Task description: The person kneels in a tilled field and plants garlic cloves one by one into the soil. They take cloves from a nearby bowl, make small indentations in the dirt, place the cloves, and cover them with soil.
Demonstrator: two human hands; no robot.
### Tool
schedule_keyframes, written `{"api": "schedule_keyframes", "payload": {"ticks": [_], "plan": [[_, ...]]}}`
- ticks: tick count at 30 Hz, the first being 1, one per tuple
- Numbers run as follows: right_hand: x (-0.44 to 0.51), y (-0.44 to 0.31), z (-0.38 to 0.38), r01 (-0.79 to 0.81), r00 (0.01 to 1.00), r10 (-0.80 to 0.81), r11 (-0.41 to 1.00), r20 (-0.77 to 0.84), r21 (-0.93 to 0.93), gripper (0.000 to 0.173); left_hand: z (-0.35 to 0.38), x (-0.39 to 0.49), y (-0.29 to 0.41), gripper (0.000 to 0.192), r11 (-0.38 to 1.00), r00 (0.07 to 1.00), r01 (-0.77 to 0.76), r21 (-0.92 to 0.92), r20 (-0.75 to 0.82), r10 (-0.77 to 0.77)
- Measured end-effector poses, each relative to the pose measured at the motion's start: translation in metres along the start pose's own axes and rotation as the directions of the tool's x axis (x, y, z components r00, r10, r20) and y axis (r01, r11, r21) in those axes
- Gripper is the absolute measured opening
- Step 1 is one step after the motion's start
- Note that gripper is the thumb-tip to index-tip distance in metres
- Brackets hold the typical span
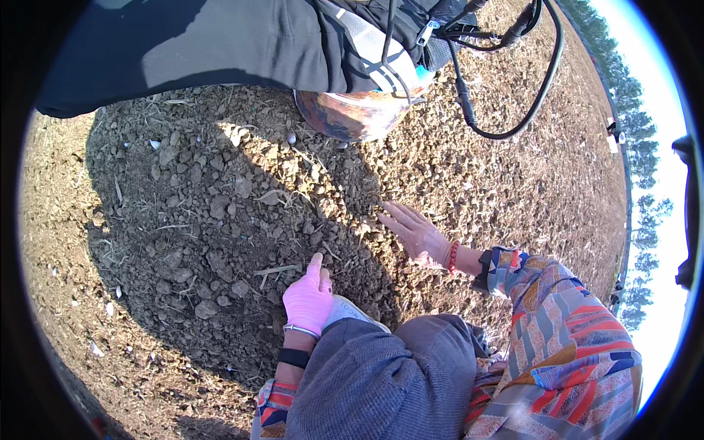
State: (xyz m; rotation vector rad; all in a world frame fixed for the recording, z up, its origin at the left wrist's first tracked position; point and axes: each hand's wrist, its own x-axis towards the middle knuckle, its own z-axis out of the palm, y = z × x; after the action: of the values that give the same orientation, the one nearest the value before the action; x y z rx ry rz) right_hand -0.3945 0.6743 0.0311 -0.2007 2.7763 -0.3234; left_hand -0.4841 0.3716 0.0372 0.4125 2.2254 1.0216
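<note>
My left hand, in a pink glove whose fingertips look bare, is low over shaded, cloddy soil beside a light shoe. One finger points out and the others are curled; whether they hold anything is hidden. Up and to the right of it, my right hand is bare, with a red bead bracelet. Its fingers are stretched out low over the soil and nothing shows in it. Whitish pieces like garlic cloves lie scattered, one near the top and another at the left.
A person in black trousers is close by at the top, beside a rounded, mottled object. Black cables hang at the upper right. Grey-clad knees are below my hands. Straw bits litter the field; trees line its far edge.
</note>
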Motion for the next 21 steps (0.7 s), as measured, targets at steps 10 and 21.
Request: {"api": "schedule_keyframes", "payload": {"ticks": [10,21], "plan": [[-0.04,-0.001,0.002,-0.096,0.985,0.108,0.991,0.131,-0.098,0.079,-0.093,0.005,-0.036,0.042,-0.27,0.93,0.18,-0.946,0.253,-0.265],[0.062,-0.121,-0.045,0.234,0.968,-0.175,0.884,-0.178,0.404,0.036,-0.083,-0.026,-0.045,0.058,-0.329,0.938,0.249,-0.911,0.311,-0.151]]}}
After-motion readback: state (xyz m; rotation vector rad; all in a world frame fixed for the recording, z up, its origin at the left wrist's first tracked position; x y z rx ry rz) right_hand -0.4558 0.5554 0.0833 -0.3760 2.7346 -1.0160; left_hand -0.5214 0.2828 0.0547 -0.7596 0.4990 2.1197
